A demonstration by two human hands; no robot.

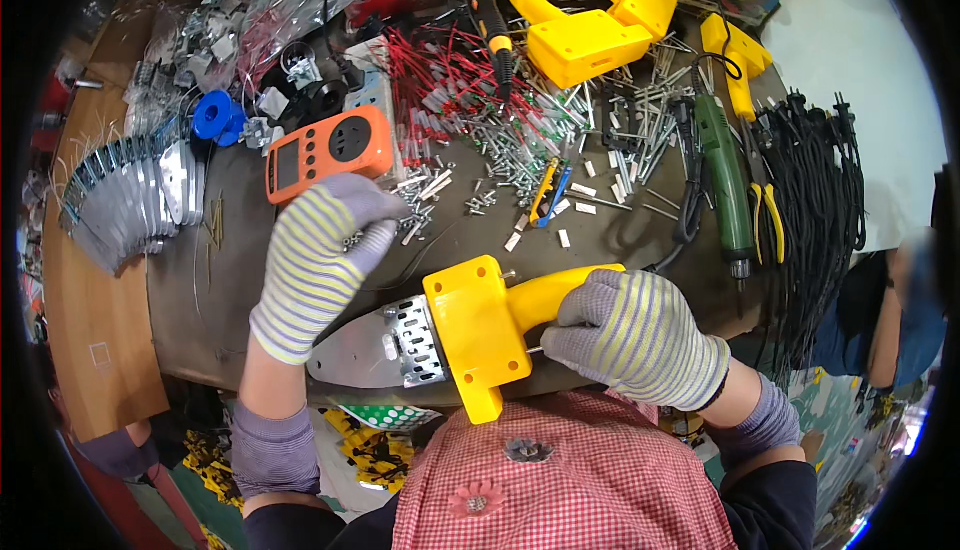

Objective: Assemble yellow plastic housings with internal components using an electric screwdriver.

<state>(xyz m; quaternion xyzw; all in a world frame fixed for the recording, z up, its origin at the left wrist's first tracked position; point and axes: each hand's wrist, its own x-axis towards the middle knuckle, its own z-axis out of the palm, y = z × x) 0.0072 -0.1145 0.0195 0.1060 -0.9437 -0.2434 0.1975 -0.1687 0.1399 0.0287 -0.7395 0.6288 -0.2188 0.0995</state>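
A yellow plastic tool housing (478, 325) with a handle lies in front of me, its perforated metal sleeve (415, 340) and flat metal blade (350, 355) pointing left. My right hand (640, 335), in a striped glove, is closed beside the handle. From its fingers a thin metal rod (537, 350) sticks out toward the housing; the rest of the rod is hidden. My left hand (320, 255), gloved alike, curls its fingers beside a scatter of small screws (418, 212). Tiny metal bits show between its thumb and palm; what it grips cannot be made out.
An orange meter (330, 155) sits beyond my left hand. Farther back lie red-wired parts (430, 70), a screwdriver-like tool (490, 35) and yellow housings (585, 45). On the right are a green electric screwdriver (722, 180), pliers (768, 220) and black cords (815, 200); metal blades (130, 200) fan out left.
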